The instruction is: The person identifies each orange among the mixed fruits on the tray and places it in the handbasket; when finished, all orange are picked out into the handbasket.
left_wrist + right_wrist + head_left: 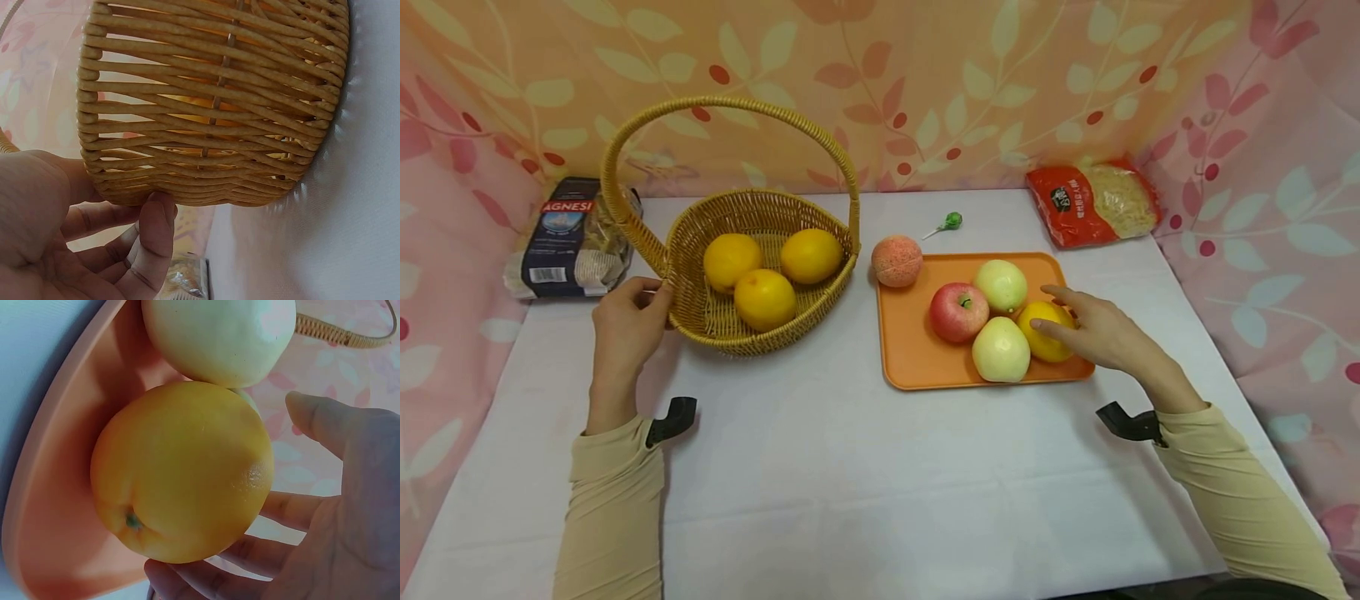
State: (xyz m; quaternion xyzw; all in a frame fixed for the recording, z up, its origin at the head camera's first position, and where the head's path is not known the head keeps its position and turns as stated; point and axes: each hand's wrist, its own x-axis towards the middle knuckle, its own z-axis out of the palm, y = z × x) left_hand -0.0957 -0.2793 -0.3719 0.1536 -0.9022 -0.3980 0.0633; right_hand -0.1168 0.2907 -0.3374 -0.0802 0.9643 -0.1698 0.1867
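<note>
My left hand (632,321) pinches the left end of a wicker basket (760,343) with a tall arched handle. Inside the basket lie three yellow-orange oranges (765,300). Over the right side of an orange tray (917,367), my right hand (1097,329) spreads around another orange (181,475). In the right wrist view its thumb stands apart from this orange, while the fingers reach along the far side; whether they touch it is unclear. Beside that orange sit a red apple (958,313) and two pale green-white fruits (1001,350). A pinkish peach-like ball (897,261) rests at the tray's upper-left corner.
Behind the tray lies a green-wrapped lollipop (952,221). A red packet (1093,202) is at the back right, and a dark-labelled pasta bag (576,237) stands left of the basket. Floral curtains (925,92) border the white table (850,500).
</note>
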